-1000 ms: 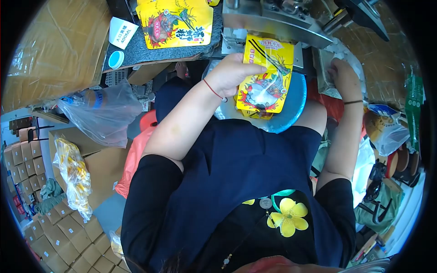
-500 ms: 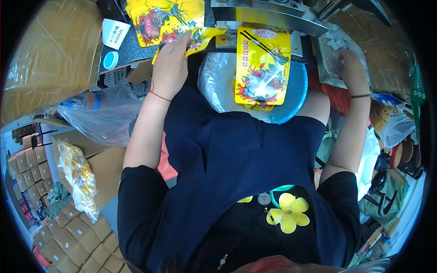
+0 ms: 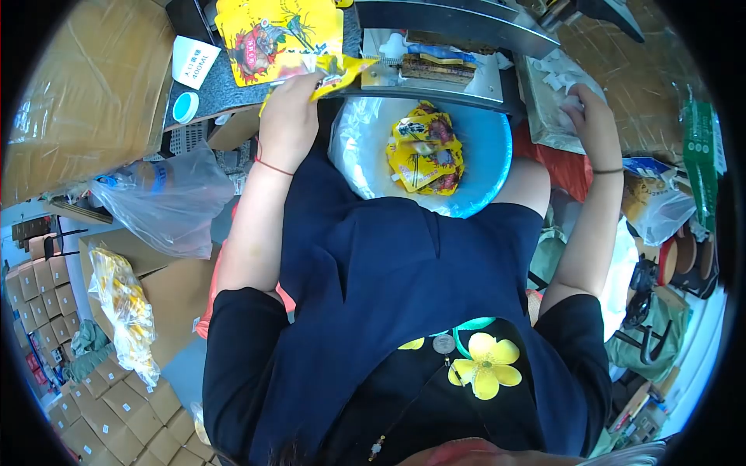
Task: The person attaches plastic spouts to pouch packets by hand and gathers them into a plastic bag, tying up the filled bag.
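Observation:
My left hand (image 3: 289,113) is closed on the edge of a yellow printed pouch (image 3: 346,75), which is bent and reaches toward the metal sealing machine (image 3: 458,27). Behind it, a stack of similar yellow pouches (image 3: 264,46) lies on the dark speckled tabletop. On the other side, my right hand (image 3: 594,124) is at a tray (image 3: 553,124) of small white pieces (image 3: 561,71). Its thumb and fingers pinch one small white piece. Between my knees a light blue tub (image 3: 497,159) with a plastic liner holds several yellow pouches (image 3: 426,151).
A white label card (image 3: 194,62) and a round teal-topped lid (image 3: 186,107) are on the tabletop at left. Cardboard boxes (image 3: 85,101) flank both sides. A clear plastic bag (image 3: 167,198) hangs at left. Stacked cartons (image 3: 116,412) stand on the floor.
The pouch that hung from the machine's front is gone from there; pouches show in the tub below. My right hand now pinches a white piece. My left hand keeps its pouch.

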A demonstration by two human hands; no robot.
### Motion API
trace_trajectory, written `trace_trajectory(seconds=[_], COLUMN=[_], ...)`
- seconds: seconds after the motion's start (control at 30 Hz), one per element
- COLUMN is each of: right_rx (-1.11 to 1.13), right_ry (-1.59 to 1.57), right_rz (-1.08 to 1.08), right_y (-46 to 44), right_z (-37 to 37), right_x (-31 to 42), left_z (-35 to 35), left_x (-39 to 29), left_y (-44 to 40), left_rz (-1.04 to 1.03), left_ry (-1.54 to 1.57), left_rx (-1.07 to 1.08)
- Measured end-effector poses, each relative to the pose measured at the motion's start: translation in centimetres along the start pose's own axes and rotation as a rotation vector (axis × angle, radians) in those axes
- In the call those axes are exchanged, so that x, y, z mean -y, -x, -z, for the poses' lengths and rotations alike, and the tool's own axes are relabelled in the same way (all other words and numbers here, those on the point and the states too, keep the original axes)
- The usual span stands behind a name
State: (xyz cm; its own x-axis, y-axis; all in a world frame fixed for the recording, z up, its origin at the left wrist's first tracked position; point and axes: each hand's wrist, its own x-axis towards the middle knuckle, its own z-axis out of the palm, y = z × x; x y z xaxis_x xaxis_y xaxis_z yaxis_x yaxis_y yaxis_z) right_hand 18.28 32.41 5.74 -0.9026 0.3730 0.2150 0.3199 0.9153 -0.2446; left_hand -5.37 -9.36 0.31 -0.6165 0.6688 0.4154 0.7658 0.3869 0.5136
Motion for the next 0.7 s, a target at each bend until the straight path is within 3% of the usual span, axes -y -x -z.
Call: trace_trajectory(seconds=[0.07, 0.13, 0.17, 0.2, 0.27, 0.3, 0.33, 0.47, 0.5, 0.6, 0.63, 0.7], right_rx=[-0.23, -0.15, -0.113, -0.153, -0.05, -0.122, -0.195, -0.106, -0.007, 0.203, 0.071, -0.094], right_ry=[0.01, -0.375, -0.566, -0.724, -0.891, -0.895, -0.897, -0.527, -0.496, -0.665, -0.591, -0.072], right_rz=[0.191, 0.133, 0.1, 0.226, 0.166, 0.191, 0.214, 0.345, 0.362, 0.399, 0.403, 0.167], right_y=[0.7, 1.6, 1.8, 1.8, 2.0, 1.5, 1.1, 0.5, 0.5, 0.6, 0.5, -0.1], right_z=[-0.1, -0.6, -1.0, -2.3, -1.5, -1.7, -1.9, -1.3, -0.9, -0.8, -0.8, -0.7], right_x=[1.6, 6.2, 8.4, 9.6, 12.5, 13.7, 14.9, 13.9, 13.1, 12.3, 12.0, 8.8], left_z=[-0.8, -2.3, -2.8, -3.2, -4.4, -4.9, -4.9, -5.2, -5.9, -7.4, -7.5, -7.5], left_x=[-1.6, -3.3, -4.7, -6.1, -7.6, -8.6, -9.5, -11.4, -11.5, -12.1, -12.1, -12.0], left_y=[0.8, 1.3, 1.3, 1.3, 1.5, 1.5, 1.4, 2.1, 2.3, 3.0, 2.9, 2.4], left_rz=[0.425, 0.226, 0.256, 0.283, 0.238, 0.298, 0.301, 0.62, 0.588, 0.629, 0.651, 0.688], left_ry=[0.495, 0.447, 0.543, 0.64, 0.582, 0.684, 0.703, 1.319, 1.357, 1.499, 1.507, 1.519], left_rx=[-0.003, 0.036, 0.118, 0.199, 0.288, 0.319, 0.359, 0.528, 0.561, 0.659, 0.67, 0.688])
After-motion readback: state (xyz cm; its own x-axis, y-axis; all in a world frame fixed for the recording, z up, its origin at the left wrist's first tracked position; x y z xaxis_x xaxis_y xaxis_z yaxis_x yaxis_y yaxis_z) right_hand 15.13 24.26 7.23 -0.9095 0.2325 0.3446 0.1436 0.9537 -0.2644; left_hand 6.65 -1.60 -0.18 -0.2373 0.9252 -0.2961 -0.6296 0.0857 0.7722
